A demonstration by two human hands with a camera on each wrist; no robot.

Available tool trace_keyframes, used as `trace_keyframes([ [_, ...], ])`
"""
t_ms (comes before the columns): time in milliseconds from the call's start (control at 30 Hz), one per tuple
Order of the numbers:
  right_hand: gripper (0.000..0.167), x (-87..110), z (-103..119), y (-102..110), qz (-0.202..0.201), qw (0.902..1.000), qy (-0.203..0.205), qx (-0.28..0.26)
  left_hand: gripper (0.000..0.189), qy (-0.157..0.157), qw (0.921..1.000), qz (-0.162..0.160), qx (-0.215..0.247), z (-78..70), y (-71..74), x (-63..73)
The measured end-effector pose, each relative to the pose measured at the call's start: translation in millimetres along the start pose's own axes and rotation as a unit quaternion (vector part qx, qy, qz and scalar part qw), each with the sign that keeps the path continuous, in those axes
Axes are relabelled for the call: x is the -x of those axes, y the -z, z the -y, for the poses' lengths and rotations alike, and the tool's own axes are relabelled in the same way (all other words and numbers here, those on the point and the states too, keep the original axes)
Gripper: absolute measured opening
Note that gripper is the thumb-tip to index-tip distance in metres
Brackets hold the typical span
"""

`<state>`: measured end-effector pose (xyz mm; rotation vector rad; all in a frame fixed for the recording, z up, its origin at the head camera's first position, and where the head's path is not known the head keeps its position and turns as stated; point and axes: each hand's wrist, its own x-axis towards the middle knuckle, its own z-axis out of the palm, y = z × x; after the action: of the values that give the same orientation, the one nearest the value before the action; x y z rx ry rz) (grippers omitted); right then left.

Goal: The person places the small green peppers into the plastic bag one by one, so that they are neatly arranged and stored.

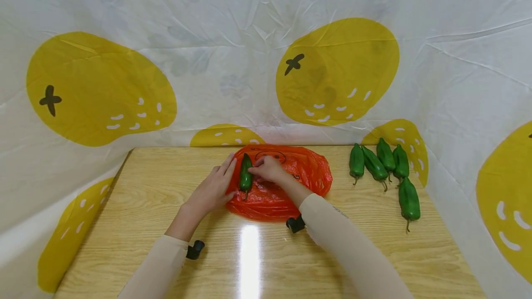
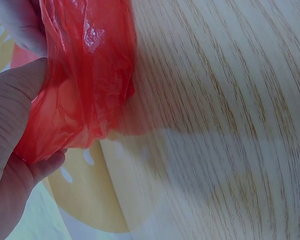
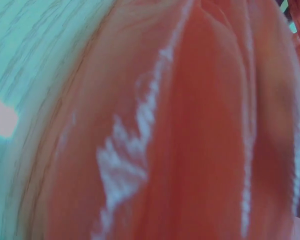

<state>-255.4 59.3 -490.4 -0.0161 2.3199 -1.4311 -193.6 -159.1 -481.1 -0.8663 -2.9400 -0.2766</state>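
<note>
A red plastic bag [image 1: 303, 170] with black print lies spread on the table. Over its left part is a dark green pepper [image 1: 246, 178], its stem toward me. My left hand [image 1: 214, 186] rests along the bag's left edge, fingers fairly straight and thumb apart. In the left wrist view, crumpled red film lies against that hand's thumb and fingers. My right hand [image 1: 269, 170] reaches over the bag, its bent fingertips and thumb at the pepper's right side, seeming to hold it. Red film fills most of the right wrist view, hiding the right fingers' contact.
Several more green peppers [image 1: 374, 170] lie on the table's right side, one [image 1: 409, 200] nearer me. A white cloth with yellow fruit shapes [image 1: 232, 73] hangs behind and beside the wooden table [image 1: 166, 165]. Black wrist mounts [image 1: 296, 224] sit below both forearms.
</note>
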Motion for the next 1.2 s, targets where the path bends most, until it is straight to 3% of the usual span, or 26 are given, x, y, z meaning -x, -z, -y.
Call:
trace_keyframes([
  [133, 0.049, 6.1, 1.4, 8.0, 0.002, 1.0, 0.002, 0.007, 0.104, 0.004, 1.0, 0.003, 0.002, -1.4, 0.8, 0.0],
  [400, 0.051, 23.0, 6.5, 26.4, -0.014, 0.9949, 0.027, 0.096, 0.106, 0.012, 0.9999, 0.01, 0.003, -1.1, 2.0, -1.0],
  [900, 0.047, 64.5, 15.4, 48.4, -0.003, 0.9926, 0.061, 0.105, 0.105, 0.003, 1.0, 0.004, 0.004, -0.5, 4.0, 0.1],
  [1200, 0.047, 88.9, 11.7, 64.8, 0.001, 0.989, 0.11, 0.098, 0.105, -0.001, 1.0, 0.002, -0.002, -0.8, 3.8, -0.4],
])
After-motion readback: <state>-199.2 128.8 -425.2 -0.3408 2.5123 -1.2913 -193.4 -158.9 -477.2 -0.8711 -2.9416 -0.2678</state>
